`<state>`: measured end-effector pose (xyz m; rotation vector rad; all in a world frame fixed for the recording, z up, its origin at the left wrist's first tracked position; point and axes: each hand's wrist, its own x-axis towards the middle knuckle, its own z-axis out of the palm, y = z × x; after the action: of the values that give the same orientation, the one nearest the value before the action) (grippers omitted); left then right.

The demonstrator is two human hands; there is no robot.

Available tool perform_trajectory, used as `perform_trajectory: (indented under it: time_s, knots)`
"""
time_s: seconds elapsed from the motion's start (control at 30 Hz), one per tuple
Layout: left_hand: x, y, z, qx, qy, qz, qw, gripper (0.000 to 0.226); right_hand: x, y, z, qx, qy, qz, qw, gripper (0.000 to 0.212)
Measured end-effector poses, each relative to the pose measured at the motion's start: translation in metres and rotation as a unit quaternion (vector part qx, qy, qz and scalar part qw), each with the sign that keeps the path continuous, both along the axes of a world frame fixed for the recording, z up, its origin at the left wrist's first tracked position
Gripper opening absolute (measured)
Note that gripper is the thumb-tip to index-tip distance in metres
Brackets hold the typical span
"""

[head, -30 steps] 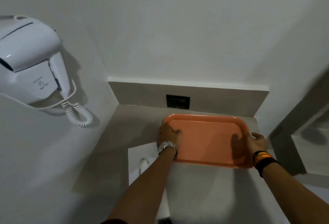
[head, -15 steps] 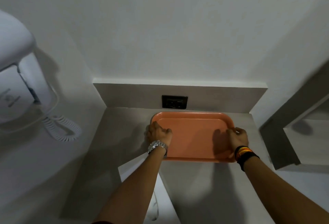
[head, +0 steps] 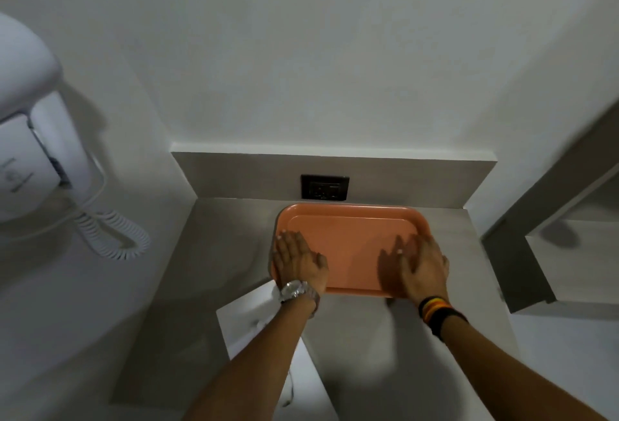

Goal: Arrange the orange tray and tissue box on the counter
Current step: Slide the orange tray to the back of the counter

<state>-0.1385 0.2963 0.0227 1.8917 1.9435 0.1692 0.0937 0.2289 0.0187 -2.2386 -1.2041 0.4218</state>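
The hair dryer (head: 30, 139) is cut off at the left edge; both hands cover the tray's (head: 351, 246) near corners

Both forearms reach forward from the bottom edge, bare to the wrists and angled slightly toward each other. The left hand (head: 299, 261) lies palm down with fingers straight and close together, thumb tucked alongside toward the middle. A silver watch sits on its wrist. The right hand (head: 422, 265) is also flat, palm down, fingers extended and a little spread, thumb pointing inward. Its wrist carries dark bands with orange and yellow stripes. The two hands are level and well apart
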Motion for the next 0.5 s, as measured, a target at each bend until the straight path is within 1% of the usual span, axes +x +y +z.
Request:
perform_trajectory:
  time_s: [0.03,0.1,0.17,0.27,0.33,0.5]
  knots:
    - [0.008,-0.017,-0.003,0.005,0.0,-0.025,1.0,0.078,-0.008,-0.013,-0.004,0.006,-0.042,0.057,0.998,0.061]
    - [0.021,-0.056,-0.01,0.038,-0.005,-0.073,0.997,0.078,-0.029,-0.043,-0.009,0.003,-0.084,0.153,0.985,0.064]
    - [0.03,-0.088,-0.019,0.084,-0.003,-0.118,0.989,0.077,-0.047,-0.07,-0.017,0.0,-0.111,0.211,0.971,0.065]
    - [0.034,-0.113,-0.023,0.095,0.034,-0.163,0.981,0.074,-0.054,-0.093,-0.031,-0.016,-0.155,0.243,0.958,0.065]
    - [0.033,-0.12,-0.02,0.081,0.041,-0.16,0.983,0.073,-0.051,-0.1,-0.037,-0.03,-0.169,0.243,0.955,0.069]
    - [0.03,-0.125,-0.027,0.047,0.055,-0.14,0.987,0.074,-0.049,-0.1,-0.039,-0.038,-0.164,0.255,0.952,0.071]
